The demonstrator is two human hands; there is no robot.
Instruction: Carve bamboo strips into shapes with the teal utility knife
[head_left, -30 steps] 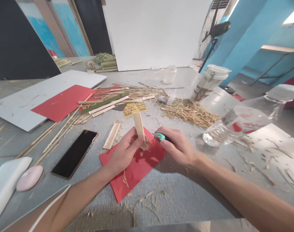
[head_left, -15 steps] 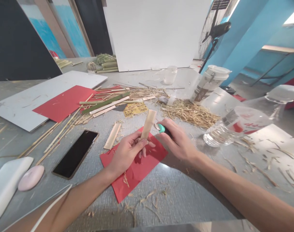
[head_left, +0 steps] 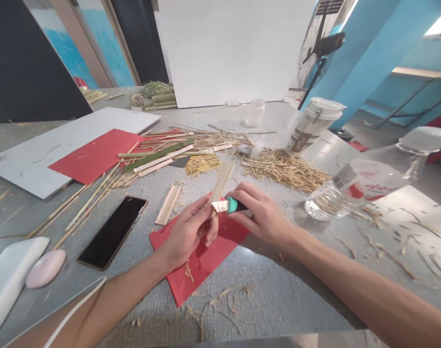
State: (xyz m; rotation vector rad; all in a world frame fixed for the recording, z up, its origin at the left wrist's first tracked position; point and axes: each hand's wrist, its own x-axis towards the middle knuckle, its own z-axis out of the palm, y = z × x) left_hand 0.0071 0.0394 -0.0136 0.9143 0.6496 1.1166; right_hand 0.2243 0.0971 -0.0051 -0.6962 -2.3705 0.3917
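The bamboo strip tips over from upright and now leans up and to the right in the left hand. In comes the right hand, swinging the teal-handled knife across, and its blade now meets the strip just above the left fingers.
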